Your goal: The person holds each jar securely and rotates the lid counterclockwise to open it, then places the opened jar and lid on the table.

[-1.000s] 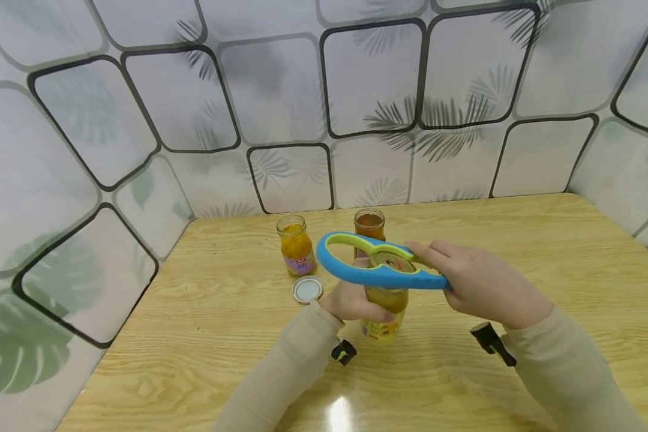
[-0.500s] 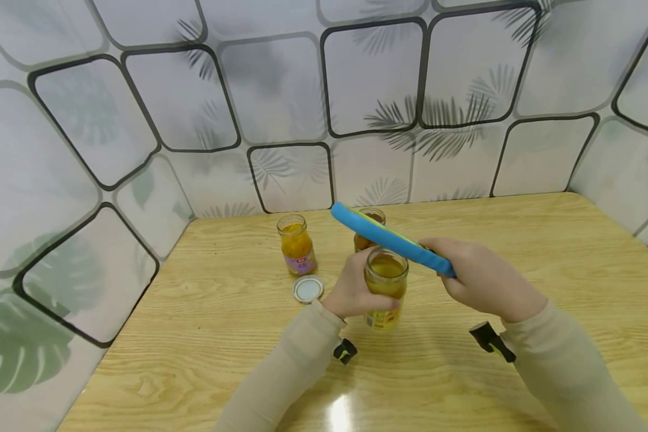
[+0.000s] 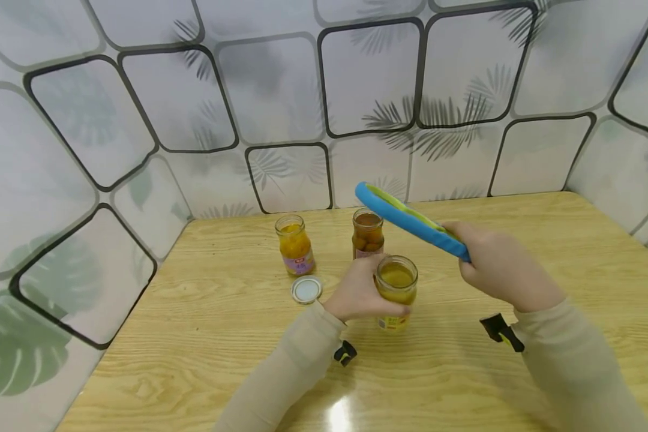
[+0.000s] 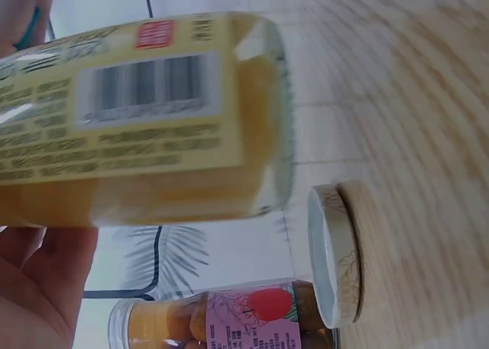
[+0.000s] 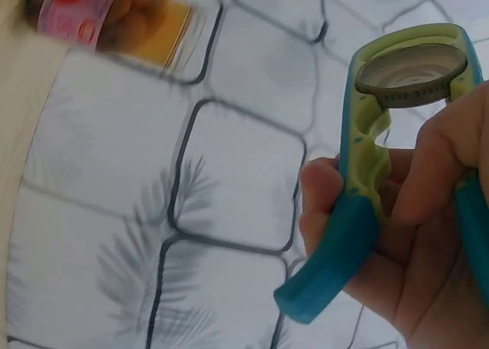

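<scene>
My left hand [image 3: 364, 291] grips an uncapped glass jar [image 3: 397, 288] with a yellow label and yellowish contents. In the left wrist view the jar's barcode label [image 4: 153, 93] faces the camera and its base shows a gap over the wood. My right hand [image 3: 499, 264] holds a blue-and-green jar opener [image 3: 410, 222], raised to the right of the jar. The right wrist view shows a metal lid [image 5: 412, 74] caught between the opener's arms, with the thumb and fingers around the handles [image 5: 328, 257].
Behind stand two more uncapped jars, one with orange fruit [image 3: 295, 245] and one with brown fruit [image 3: 368, 231]. A loose lid [image 3: 306, 290], pale inside up, lies left of my left hand. A patterned wall [image 3: 281, 90] borders the wooden table [image 3: 194, 336].
The opener has lifted off the jar, taking the lid with it, then tilted and moved up and right. The jar, now uncapped, has shifted slightly right in my left hand.
</scene>
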Motion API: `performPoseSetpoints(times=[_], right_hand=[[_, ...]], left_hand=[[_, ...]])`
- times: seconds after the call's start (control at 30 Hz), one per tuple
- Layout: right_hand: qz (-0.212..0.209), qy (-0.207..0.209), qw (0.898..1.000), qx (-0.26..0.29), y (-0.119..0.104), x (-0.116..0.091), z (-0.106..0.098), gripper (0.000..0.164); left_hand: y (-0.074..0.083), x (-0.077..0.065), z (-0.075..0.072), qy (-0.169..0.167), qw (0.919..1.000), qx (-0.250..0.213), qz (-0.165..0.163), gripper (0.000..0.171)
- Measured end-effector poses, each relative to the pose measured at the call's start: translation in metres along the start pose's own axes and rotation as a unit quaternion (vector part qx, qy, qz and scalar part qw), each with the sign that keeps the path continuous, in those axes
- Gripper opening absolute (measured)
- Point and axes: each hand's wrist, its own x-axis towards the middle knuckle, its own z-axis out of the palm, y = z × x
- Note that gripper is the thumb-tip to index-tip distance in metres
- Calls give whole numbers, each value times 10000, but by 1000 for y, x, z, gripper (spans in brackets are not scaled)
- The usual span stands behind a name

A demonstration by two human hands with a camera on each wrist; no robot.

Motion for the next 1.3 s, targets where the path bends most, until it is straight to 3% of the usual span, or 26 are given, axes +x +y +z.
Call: performPoseSetpoints(times=[0.17,0.3,0.47,0.77,0.87,1.03,1.17,1.3], right_hand=[[898,-404,9946,-331,28,-2,-5,35],[1654,-1121,9795,-258,47,-2,-8,38],[1941,-1442,9702,-167,61,-1,-7,42],[2190,-1502,9641,74,79,-9,-8,36],[2279,-1375,9638,135,84,-14,-11,25],[2398,-1174,9636,134,89,-20,-19,18],[2528,-1068,9615,165,92,-23,-25,18],[2649,-956,9592,263,93,-27,-28,16]], left_hand=[[-1,1,2,-311,9978,485,-327,50],[0,2,2,-524,9964,508,-430,51],[-1,2,2,-615,9953,573,-470,52],[0,3,4,-802,9928,531,-718,56],[1,3,9,-835,9928,399,-755,59],[2,8,20,-677,9924,159,-1016,64],[4,21,29,-485,9884,175,-1431,60],[3,43,39,-289,9861,84,-1634,56]])
